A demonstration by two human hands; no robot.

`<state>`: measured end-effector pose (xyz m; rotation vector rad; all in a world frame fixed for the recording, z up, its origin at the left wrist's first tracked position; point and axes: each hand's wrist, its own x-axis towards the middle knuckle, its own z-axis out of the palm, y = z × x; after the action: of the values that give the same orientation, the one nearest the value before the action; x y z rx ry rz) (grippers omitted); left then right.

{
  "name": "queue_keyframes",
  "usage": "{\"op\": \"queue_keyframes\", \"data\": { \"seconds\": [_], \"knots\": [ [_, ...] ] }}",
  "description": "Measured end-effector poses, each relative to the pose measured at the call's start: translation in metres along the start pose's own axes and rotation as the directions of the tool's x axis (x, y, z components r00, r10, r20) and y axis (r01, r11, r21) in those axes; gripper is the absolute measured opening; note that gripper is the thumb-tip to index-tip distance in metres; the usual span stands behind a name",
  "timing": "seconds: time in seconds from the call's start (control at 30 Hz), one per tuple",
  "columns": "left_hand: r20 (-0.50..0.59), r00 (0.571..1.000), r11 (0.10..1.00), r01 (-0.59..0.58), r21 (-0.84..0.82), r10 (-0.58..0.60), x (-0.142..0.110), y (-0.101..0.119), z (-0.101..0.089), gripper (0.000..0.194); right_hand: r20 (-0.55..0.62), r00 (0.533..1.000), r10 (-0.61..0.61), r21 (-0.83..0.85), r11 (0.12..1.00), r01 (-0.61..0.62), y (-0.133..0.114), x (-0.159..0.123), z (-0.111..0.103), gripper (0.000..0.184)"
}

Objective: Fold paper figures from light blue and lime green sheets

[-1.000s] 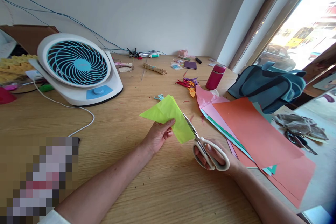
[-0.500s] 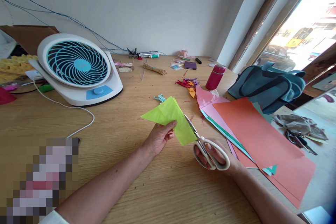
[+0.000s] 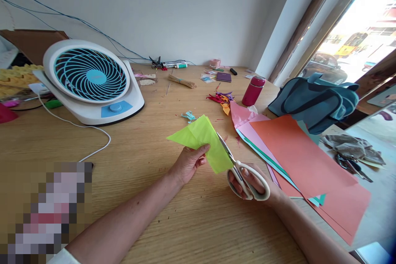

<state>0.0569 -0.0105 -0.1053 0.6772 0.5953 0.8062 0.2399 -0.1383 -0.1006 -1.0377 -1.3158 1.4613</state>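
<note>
A folded sheet of yellow-green paper (image 3: 198,134) is pinched between the thumb and fingers of my left hand (image 3: 193,163), held over the wooden table. My right hand (image 3: 255,181) has its fingers through the white handles of a pair of scissors (image 3: 246,179). The blades lie along the right edge of the paper and look nearly closed; whether paper is between them I cannot tell. Light-blue paper scraps (image 3: 188,116) lie on the table just beyond the paper.
A stack of coloured paper (image 3: 297,152) covers the table at right, before a teal bag (image 3: 312,99). Beyond it stand a dark pink bottle (image 3: 254,90) and coloured scraps (image 3: 223,99). A fan (image 3: 93,76) with a white cable (image 3: 74,120) occupies the left. Thin sticks (image 3: 182,81) lie behind.
The yellow-green paper and my left hand have shifted very slightly right and down. The scissors have barely moved against its edge.
</note>
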Motion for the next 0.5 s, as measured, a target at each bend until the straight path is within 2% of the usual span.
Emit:
{"op": "queue_keyframes", "data": {
  "seconds": [0.5],
  "knots": [
    [-0.017,1.000,1.000,-0.006,0.009,0.006,-0.0008,-0.0012,0.0013,0.038,-0.011,1.000,-0.018,-0.007,1.000,0.018,-0.0007,0.0016,0.0011,0.045]
  ]
}}
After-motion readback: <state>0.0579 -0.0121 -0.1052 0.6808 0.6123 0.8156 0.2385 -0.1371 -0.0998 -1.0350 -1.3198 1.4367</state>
